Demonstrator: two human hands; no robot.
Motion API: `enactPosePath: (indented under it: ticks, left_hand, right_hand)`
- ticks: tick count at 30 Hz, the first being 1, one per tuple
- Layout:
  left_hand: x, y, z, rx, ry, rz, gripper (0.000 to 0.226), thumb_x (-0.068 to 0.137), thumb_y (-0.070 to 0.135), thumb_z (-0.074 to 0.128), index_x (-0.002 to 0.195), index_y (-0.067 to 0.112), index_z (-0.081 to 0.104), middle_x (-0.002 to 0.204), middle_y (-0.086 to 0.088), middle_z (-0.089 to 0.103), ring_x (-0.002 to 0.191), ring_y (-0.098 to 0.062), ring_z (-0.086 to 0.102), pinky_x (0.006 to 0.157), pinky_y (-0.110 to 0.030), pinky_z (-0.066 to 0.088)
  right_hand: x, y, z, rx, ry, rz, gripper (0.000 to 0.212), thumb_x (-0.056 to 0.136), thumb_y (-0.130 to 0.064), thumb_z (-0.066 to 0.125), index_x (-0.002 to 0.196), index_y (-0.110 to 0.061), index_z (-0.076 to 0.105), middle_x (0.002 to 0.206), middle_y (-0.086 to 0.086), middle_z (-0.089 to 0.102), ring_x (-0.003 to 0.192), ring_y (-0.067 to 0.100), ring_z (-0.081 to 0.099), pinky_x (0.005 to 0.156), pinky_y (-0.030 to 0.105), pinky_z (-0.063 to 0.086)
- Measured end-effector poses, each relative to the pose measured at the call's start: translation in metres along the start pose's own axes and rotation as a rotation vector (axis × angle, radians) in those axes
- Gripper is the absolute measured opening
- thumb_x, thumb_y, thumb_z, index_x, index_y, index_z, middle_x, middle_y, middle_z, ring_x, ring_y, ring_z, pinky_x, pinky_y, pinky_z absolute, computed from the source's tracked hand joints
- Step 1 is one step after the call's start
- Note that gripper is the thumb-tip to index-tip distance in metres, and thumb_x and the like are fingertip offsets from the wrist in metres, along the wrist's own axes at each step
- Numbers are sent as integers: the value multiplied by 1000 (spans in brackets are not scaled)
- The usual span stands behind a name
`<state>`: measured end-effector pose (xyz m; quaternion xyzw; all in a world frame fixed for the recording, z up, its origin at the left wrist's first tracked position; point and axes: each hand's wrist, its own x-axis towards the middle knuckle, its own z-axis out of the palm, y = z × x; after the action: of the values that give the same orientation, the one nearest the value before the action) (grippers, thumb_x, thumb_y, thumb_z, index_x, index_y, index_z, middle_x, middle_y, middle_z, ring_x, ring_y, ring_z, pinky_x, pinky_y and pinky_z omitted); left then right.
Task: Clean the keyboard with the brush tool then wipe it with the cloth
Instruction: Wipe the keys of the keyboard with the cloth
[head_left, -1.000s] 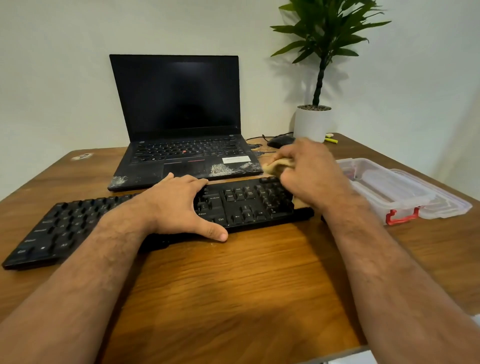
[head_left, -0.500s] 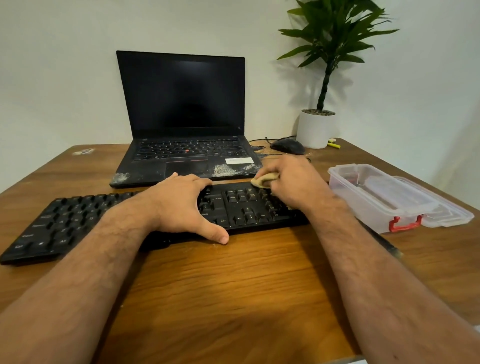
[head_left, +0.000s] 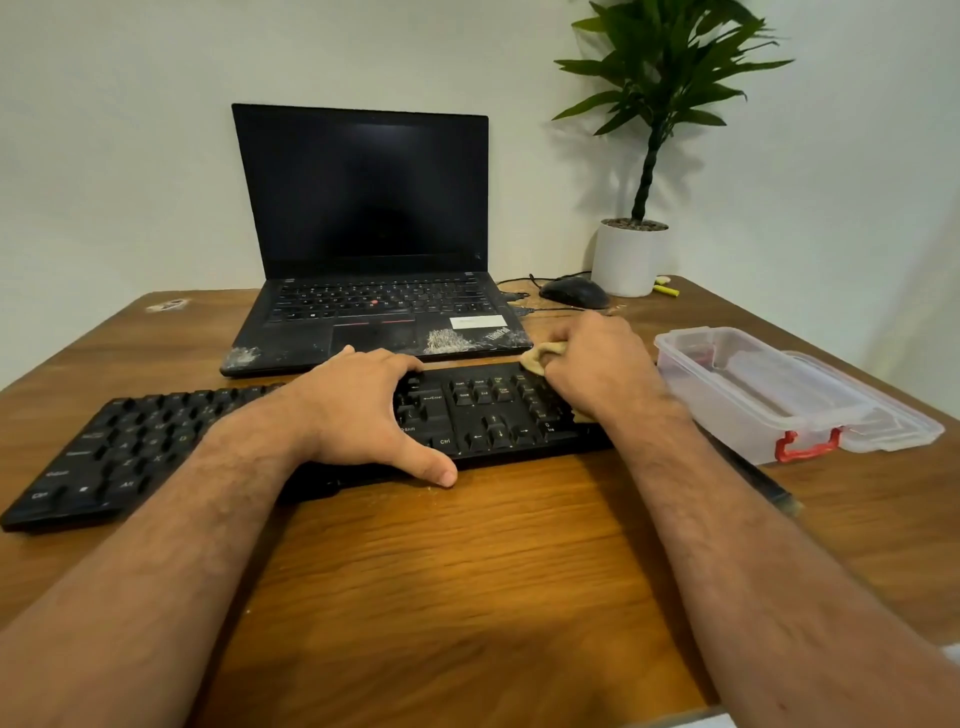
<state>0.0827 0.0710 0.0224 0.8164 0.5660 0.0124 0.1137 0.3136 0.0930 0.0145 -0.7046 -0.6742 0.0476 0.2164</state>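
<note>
Near edge of the surface (head_left: 467, 571): left hand (head_left: 363, 410) lies flat, fingers spread, pinning the keyboard (head_left: 483, 415). Right hand (head_left: 597, 369) bunches the cloth (head_left: 537, 356) over the numpad end (brush looks parked beside it). I'd wipe in short rows, light pressure.

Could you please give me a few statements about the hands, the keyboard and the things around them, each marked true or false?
1. The right hand holds a cloth on the number-pad end of the keyboard. True.
2. The left hand holds the brush. False: it rests flat on the keyboard, holding nothing.
3. The laptop screen is dark. True.
4. The clear plastic box stands left of the keyboard. False: it stands to its right.
5. The mouse lies beside the white plant pot. True.
</note>
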Motion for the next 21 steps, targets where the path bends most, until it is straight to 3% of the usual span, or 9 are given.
enactPosePath:
  ticks: [3, 8, 14, 18, 21]
  left_hand:
    - [-1, -1, 1, 12, 9, 3, 139, 38, 88, 69, 155, 25, 29, 149, 7, 44, 134, -15, 39, 120, -38, 22]
    - [2, -7, 3, -14, 16, 2, 149, 28, 96, 56, 156, 26, 28, 152, 8, 42, 141, -16, 36, 124, -40, 6]
    - [-3, -2, 1, -38, 10, -13, 136, 43, 84, 75, 157, 26, 27, 150, 7, 43, 139, -17, 36, 124, -43, 16]
    - [-3, 1, -1, -30, 7, -12, 131, 47, 83, 73, 156, 27, 27, 152, 7, 42, 140, -17, 35, 124, -43, 13]
    - [-4, 3, -2, -46, 6, -22, 132, 41, 81, 69, 155, 27, 29, 150, 7, 44, 138, -17, 35, 121, -40, 19]
  right_hand:
    - [4, 5, -1, -101, 132, 65, 24, 94, -28, 63, 115, -20, 72, 100, 2, 68, 90, 17, 62, 81, 34, 53]
    - [-15, -6, -8, 133, -101, -168, 24, 89, -14, 66, 103, -30, 77, 91, -12, 64, 84, 1, 56, 80, 28, 52]
    - [-4, -2, -7, -65, 59, 1, 26, 95, -25, 62, 119, -22, 71, 104, 1, 69, 91, 15, 59, 89, 36, 54]
    - [-16, -2, -13, 167, -93, -193, 27, 92, -14, 66, 109, -33, 75, 97, -18, 59, 88, 0, 52, 77, 20, 45]
    - [-15, 1, -8, 126, -112, -165, 25, 92, -14, 65, 107, -31, 75, 95, -15, 63, 89, 2, 56, 82, 27, 52]
